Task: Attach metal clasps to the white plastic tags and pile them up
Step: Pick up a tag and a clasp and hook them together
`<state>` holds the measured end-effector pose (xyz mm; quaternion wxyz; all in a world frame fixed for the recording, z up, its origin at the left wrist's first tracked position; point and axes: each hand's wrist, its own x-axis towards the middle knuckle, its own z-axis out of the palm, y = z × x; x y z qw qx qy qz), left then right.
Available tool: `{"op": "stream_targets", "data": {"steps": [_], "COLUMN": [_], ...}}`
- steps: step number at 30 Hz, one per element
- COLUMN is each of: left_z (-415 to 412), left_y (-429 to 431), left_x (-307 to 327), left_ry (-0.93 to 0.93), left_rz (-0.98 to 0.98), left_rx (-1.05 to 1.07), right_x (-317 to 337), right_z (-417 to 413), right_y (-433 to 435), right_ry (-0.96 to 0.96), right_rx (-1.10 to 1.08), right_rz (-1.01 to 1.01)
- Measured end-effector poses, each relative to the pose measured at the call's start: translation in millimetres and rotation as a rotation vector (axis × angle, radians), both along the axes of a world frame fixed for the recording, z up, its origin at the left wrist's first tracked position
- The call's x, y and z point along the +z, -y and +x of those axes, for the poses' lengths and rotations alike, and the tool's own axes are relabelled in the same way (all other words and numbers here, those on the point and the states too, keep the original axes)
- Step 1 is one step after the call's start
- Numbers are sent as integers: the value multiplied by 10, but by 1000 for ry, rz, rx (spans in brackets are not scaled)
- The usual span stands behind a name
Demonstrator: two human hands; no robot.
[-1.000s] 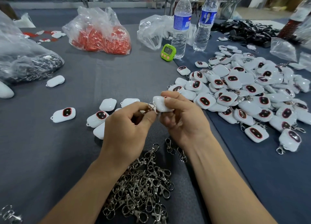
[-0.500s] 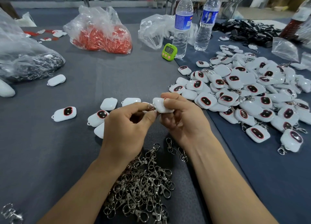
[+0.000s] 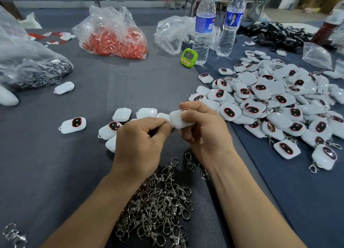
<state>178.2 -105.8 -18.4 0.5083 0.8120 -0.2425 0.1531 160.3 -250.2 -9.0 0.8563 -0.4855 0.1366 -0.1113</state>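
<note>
Over the clasp heap (image 3: 158, 206), right grip (image 3: 202, 132) holds tag (image 3: 177, 120), left grip (image 3: 139, 141) pinches its ring (image 3: 167, 120).

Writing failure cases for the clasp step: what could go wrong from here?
1. The right hand grips the tag with its fingertips while the left hand pinches the small metal ring. Either piece could slip and fall into the clasp heap nearby.
2. That heap looks interlocked, so picking the next clasp may drag several along.
3. The finished pile spreads close to the bare tags, so a mix-up seems possible.
</note>
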Motion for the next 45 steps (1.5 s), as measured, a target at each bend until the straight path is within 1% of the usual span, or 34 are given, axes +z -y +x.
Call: {"op": "stream_targets", "data": {"steps": [2, 5, 7, 9, 11, 12, 14, 17, 18, 20, 22, 24, 28, 32, 35, 39, 42, 44, 45], "left_z": [-3, -22, -42, -40, -34, -39, -38, 3, 1, -1, -21, -30, -41, -67, -79, -68, -64, -75, -83], "left_y": [-12, -9, -13, -26, -25, -16, -3, 0, 2, -5, 1, 1, 15, 10, 14, 0, -4, 3, 9], "left_x": [1, 25, 30, 27, 3, -8, -25, -10, 14, 25, 39, 30, 11, 14, 27, 52, 41, 34, 34], "left_ry": [135, 308, 357, 355, 345, 330, 247, 23, 12, 40, 81, 134, 244, 410, 485, 491, 453, 439, 437], "left_rz": [180, 413, 512, 562, 562, 532, 393, 45, -19, -56, -33, 33, 256, 412, 511, 561, 649, 645, 627], "left_rx": [52, 105, 129, 151, 171, 188, 191, 116, 98, 54, 47, 66, 149, 192, 203, 208, 201, 194, 196], "right_x": [4, 7, 5, 11, 23, 32, 44, 41, 37, 34, 30, 27, 47, 55, 50, 39, 11, 10, 20], "right_z": [-4, -27, -39, -46, -47, -46, -35, -6, 3, 15, 18, 13, -17, -35, -42, -40, -54, -59, -57], "right_y": [-9, -52, -109, -155, -163, -154, -124, -87, -79, -73, -72, -74, -93, -101, -115, -99, -139, -159, -156], "right_ry": [13, 34, 52, 66, 81, 80, 45, -20, -24, -35, -57, -67, -12, 4, 7, -53, -33, -17, -13], "right_rx": [-32, -53, -55, -60, -50, -44, -43, -57, -62, -64, -64, -70, -70, -67, -57, 8, 92, 104, 111], "right_rz": [-63, -251, -378, -451, -432, -395, -292, -106, -44, 44, 75, 53, -78, -203, -318, -327, -489, -560, -557]}}
